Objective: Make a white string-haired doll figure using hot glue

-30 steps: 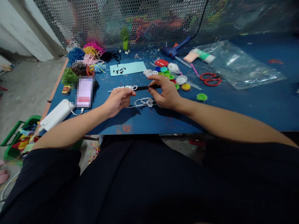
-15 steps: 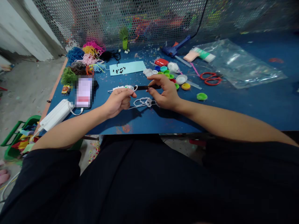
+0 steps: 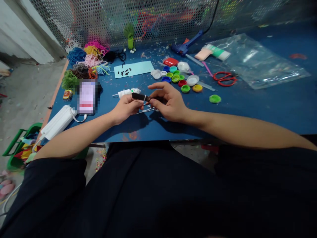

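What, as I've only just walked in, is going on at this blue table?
A person sits at the blue table holding a short dark stick between both hands: the left hand grips its left end, the right hand pinches the other. White string trails beneath onto the table. Bottle caps, red scissors and heaps of coloured yarn lie around, untouched.

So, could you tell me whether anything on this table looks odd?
Small scraps litter the blue table near the glue gun, and an orange stain marks its front edge; the yarn is a tangled heap.
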A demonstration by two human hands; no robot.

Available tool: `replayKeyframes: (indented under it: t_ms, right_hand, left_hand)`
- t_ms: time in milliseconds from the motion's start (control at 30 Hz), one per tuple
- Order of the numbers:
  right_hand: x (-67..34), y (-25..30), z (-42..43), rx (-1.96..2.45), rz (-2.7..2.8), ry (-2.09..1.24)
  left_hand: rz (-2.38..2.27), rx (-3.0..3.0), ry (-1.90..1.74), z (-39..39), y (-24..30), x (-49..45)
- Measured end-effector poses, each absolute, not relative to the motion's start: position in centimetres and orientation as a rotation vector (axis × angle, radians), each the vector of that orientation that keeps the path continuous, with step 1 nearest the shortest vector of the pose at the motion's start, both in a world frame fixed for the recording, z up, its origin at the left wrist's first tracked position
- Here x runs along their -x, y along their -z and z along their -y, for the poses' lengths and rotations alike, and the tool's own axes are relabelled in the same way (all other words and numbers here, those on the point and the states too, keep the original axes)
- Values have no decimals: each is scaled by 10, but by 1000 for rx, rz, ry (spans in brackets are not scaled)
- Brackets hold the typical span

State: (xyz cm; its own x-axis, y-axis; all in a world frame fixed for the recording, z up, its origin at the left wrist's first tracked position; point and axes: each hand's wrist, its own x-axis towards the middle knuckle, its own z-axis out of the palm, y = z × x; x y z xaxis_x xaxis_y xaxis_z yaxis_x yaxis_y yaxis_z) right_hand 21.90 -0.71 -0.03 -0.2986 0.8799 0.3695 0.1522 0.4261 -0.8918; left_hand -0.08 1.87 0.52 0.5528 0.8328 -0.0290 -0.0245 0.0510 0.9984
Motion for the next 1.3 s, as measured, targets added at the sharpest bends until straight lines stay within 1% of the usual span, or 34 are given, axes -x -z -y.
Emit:
replayKeyframes:
  t_ms: [167, 267, 367, 467, 567, 667, 733, 800, 900, 967, 1100, 1300]
  right_hand:
    - [-216, 1, 11, 915, 1613, -1007]
    - [-227, 8, -10, 927, 1442, -869]
    - [-247, 15, -43, 899, 1336, -728]
    - [-264, 19, -63, 949, 1510, -698]
    - [-267, 22, -62, 1009, 1815, -653]
    - [-257, 19, -49, 941, 2117, -547]
    - [-248, 14, -39, 874, 2183, -532]
    - [-239, 7, -29, 870, 2078, -678]
    - [-227, -1, -13, 900, 1793, -1074]
    - [-220, -3, -4, 899, 1638, -1246]
    - [-212, -5, 4, 907, 1465, -1316]
    - [-210, -8, 5, 872, 1471, -1358]
  left_hand:
    - [-745, -1494, -725, -14, -13, 2]
    - [-731, -1552, -768, -12, -20, 6]
    - [-731, -1634, -726, -12, -21, 8]
    - [-750, -1630, -784, -12, -18, 9]
    - [-757, -1637, -911, -12, -16, 9]
    - [-778, -1667, -975, -10, -17, 10]
    - [-798, -1690, -967, -9, -18, 10]
    - [-802, -1717, -931, -7, -17, 9]
    - [-775, -1734, -897, -5, -15, 6]
    - [-760, -1745, -889, -5, -13, 5]
    - [-753, -1797, -866, -5, -11, 4]
    - [-738, -1723, -793, -8, -6, 5]
